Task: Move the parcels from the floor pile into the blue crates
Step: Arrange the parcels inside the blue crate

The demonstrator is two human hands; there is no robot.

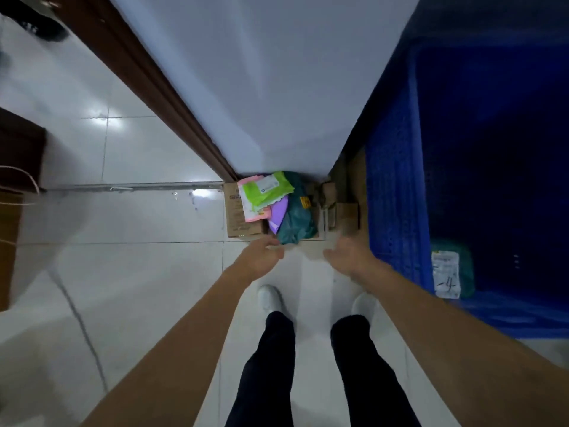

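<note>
Head: left hand [261,258], right hand [349,255] near parcel pile [277,208], fingers relaxed, empty.

Position: head-worn, wide-angle.
Direction: steeply downward, toward the parcel pile [277,208] against the wall [277,87].
Nearness: close; pile just beyond left hand [261,257] and right hand [348,255].

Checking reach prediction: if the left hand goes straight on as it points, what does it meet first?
Likely the dark green parcel, whose near end lies just ahead of the left hand; depth from above is unclear.
</note>
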